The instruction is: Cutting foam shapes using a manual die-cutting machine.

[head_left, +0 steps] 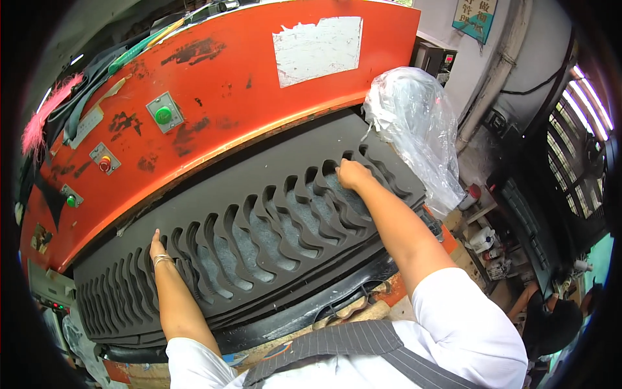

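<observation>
A thick dark grey foam sheet (379, 152) lies across the bed of a large orange machine, with a row of wavy slots cut through it. Blue-grey material (262, 243) shows at the bottom of the middle slots. My left hand (157, 247) rests on the foam among the left-hand slots, its visible fingers stretched out and holding nothing I can see. Toward the right end, my right hand (353, 174) is closed at the upper end of a slot. Its fingertips are hidden, so what they grip is not visible.
Behind the foam rises the orange machine front (240, 84), carrying green buttons (163, 115) and a red knob (105, 163). Clear plastic wrapping (414, 123) bulges beside the foam's right end. A black edge (278, 324) runs along the near side. Another person (551, 321) is at far right.
</observation>
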A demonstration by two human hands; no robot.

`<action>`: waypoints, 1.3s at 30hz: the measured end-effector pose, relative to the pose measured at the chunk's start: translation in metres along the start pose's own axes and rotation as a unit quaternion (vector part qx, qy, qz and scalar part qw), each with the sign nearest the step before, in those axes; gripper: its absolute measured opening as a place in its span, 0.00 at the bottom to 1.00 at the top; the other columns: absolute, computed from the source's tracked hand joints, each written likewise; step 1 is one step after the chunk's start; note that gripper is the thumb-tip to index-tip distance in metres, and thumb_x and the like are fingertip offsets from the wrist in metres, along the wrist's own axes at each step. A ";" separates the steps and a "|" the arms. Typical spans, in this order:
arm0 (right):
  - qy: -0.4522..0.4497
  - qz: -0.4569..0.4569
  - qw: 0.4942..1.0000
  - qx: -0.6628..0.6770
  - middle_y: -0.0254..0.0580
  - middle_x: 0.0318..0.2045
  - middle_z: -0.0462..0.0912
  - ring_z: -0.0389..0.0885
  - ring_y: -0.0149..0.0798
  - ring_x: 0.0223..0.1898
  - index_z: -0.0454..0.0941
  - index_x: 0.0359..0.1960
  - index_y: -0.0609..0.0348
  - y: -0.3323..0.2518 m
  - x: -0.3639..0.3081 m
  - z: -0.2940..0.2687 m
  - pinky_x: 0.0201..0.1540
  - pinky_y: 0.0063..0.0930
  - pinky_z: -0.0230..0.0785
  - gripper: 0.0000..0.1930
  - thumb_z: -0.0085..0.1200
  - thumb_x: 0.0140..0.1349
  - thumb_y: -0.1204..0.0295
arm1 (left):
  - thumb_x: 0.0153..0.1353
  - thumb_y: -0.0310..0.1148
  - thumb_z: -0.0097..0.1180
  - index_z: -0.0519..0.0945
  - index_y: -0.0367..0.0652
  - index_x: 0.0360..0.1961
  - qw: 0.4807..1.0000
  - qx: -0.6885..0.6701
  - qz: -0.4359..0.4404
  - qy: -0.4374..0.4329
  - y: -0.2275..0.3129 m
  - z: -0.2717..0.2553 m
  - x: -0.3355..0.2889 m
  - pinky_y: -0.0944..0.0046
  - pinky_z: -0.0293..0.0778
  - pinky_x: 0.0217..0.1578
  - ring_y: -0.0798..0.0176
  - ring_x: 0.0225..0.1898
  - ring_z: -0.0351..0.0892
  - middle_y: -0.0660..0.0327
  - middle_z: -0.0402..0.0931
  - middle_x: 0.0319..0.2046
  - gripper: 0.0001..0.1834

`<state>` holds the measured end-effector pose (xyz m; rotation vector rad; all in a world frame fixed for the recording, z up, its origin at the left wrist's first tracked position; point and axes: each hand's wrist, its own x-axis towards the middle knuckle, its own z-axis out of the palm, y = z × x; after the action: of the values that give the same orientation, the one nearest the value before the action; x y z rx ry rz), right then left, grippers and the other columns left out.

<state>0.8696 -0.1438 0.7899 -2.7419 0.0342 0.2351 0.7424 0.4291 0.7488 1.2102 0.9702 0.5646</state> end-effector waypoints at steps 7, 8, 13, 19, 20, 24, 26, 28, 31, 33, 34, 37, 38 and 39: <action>0.004 -0.001 0.999 -0.032 0.63 0.50 0.77 0.74 0.60 0.54 0.72 0.50 0.66 -0.007 0.044 -0.011 0.55 0.51 0.66 0.23 0.44 0.67 0.56 | 0.52 0.48 0.67 0.76 0.26 0.52 0.999 0.009 -0.010 -0.039 0.012 0.032 0.040 0.60 0.68 0.53 0.56 0.50 0.75 0.52 0.75 0.52 0.36; 0.005 0.016 0.999 -0.052 0.63 0.48 0.78 0.74 0.61 0.53 0.71 0.48 0.67 -0.009 0.041 -0.015 0.53 0.52 0.66 0.22 0.43 0.67 0.57 | 0.51 0.50 0.67 0.76 0.25 0.51 0.999 0.049 -0.010 -0.014 0.010 0.036 0.035 0.61 0.68 0.53 0.57 0.50 0.75 0.50 0.75 0.52 0.37; 0.031 -0.008 0.998 -0.045 0.66 0.43 0.78 0.74 0.65 0.49 0.72 0.47 0.64 -0.010 0.031 -0.015 0.51 0.53 0.66 0.19 0.44 0.67 0.58 | 0.50 0.57 0.64 0.66 0.27 0.62 0.988 0.141 -0.058 0.012 0.025 0.037 0.024 0.49 0.53 0.65 0.47 0.66 0.59 0.41 0.59 0.65 0.49; 0.009 0.038 0.999 -0.021 0.64 0.44 0.79 0.75 0.64 0.49 0.71 0.49 0.61 -0.032 -0.005 -0.013 0.51 0.53 0.66 0.19 0.43 0.67 0.58 | 0.51 0.58 0.63 0.68 0.17 0.56 0.977 0.203 -0.063 0.010 0.030 0.017 0.020 0.55 0.58 0.61 0.49 0.61 0.66 0.40 0.66 0.59 0.49; 0.005 0.037 0.999 -0.020 0.64 0.44 0.79 0.75 0.64 0.49 0.71 0.49 0.61 -0.030 -0.007 -0.007 0.51 0.53 0.66 0.19 0.43 0.67 0.58 | 0.51 0.58 0.63 0.68 0.17 0.56 0.976 0.206 -0.065 0.013 0.027 0.011 0.027 0.55 0.58 0.61 0.49 0.61 0.66 0.40 0.66 0.59 0.49; 0.012 0.059 0.998 -0.033 0.65 0.44 0.79 0.75 0.64 0.50 0.71 0.50 0.64 -0.020 0.008 -0.003 0.51 0.54 0.66 0.22 0.43 0.67 0.57 | 0.51 0.58 0.63 0.71 0.29 0.38 0.975 0.217 -0.051 0.024 0.031 0.021 0.024 0.62 0.55 0.41 0.61 0.39 0.59 0.55 0.65 0.38 0.36; 0.018 0.032 0.999 -0.001 0.68 0.44 0.78 0.74 0.66 0.50 0.70 0.49 0.67 -0.018 0.004 -0.010 0.52 0.52 0.66 0.23 0.43 0.67 0.56 | 0.52 0.56 0.64 0.74 0.39 0.20 0.983 0.177 -0.003 0.044 0.034 0.030 -0.002 0.68 0.55 0.19 0.72 0.15 0.54 0.68 0.63 0.16 0.28; 0.034 0.046 0.998 0.002 0.71 0.46 0.76 0.73 0.67 0.51 0.70 0.52 0.70 -0.023 -0.015 -0.020 0.54 0.48 0.66 0.28 0.46 0.66 0.52 | 0.51 0.66 0.59 0.73 0.22 0.52 0.984 0.159 -0.073 -0.015 0.044 0.022 -0.022 0.61 0.69 0.34 0.60 0.32 0.74 0.50 0.75 0.43 0.49; 0.256 -0.183 0.947 0.059 0.54 0.49 0.78 0.75 0.51 0.53 0.74 0.52 0.66 -0.036 -0.089 -0.051 0.59 0.38 0.63 0.17 0.52 0.63 0.70 | 0.61 0.63 0.49 0.78 0.32 0.37 0.904 0.402 0.036 -0.138 0.032 -0.042 -0.023 0.57 0.72 0.31 0.53 0.27 0.77 0.54 0.76 0.23 0.36; 0.332 -0.264 0.890 0.167 0.51 0.37 0.78 0.76 0.47 0.39 0.75 0.35 0.67 -0.035 -0.160 -0.056 0.45 0.35 0.68 0.03 0.49 0.61 0.80 | 0.63 0.65 0.38 0.81 0.34 0.39 0.741 0.627 0.074 -0.230 0.018 -0.089 -0.030 0.50 0.70 0.48 0.39 0.47 0.78 0.40 0.80 0.39 0.40; 0.278 -0.301 0.889 0.201 0.48 0.29 0.75 0.72 0.43 0.31 0.71 0.27 0.64 -0.021 -0.195 -0.055 0.35 0.33 0.64 0.03 0.48 0.58 0.83 | 0.64 0.65 0.35 0.81 0.33 0.44 0.769 0.590 0.049 -0.242 0.027 -0.080 -0.052 0.52 0.67 0.55 0.39 0.51 0.76 0.39 0.79 0.43 0.41; -0.029 -0.430 0.902 0.025 0.49 0.35 0.77 0.73 0.53 0.37 0.74 0.32 0.61 -0.012 -0.250 -0.015 0.39 0.44 0.64 0.10 0.60 0.53 0.69 | 0.66 0.61 0.35 0.78 0.32 0.49 0.753 0.571 0.087 -0.315 0.029 -0.086 -0.071 0.55 0.65 0.58 0.43 0.56 0.73 0.43 0.76 0.51 0.38; -0.028 -0.447 0.894 0.034 0.49 0.35 0.77 0.73 0.53 0.37 0.74 0.32 0.61 -0.012 -0.255 0.007 0.39 0.44 0.64 0.10 0.60 0.53 0.69 | 0.65 0.62 0.37 0.78 0.31 0.49 0.720 0.615 0.085 -0.310 0.020 -0.087 -0.065 0.56 0.65 0.58 0.43 0.56 0.73 0.42 0.76 0.51 0.39; 0.022 -0.404 0.915 0.011 0.51 0.40 0.76 0.72 0.55 0.43 0.74 0.39 0.61 -0.011 -0.261 0.028 0.46 0.47 0.62 0.16 0.61 0.51 0.66 | 0.62 0.67 0.38 0.77 0.30 0.50 0.691 0.638 0.046 -0.336 0.034 -0.066 -0.081 0.56 0.64 0.59 0.44 0.57 0.73 0.38 0.75 0.51 0.44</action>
<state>0.6089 -0.1252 0.8127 -2.4829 -1.0449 -0.0648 0.6496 0.4075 0.8034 2.4664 0.5572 -0.6829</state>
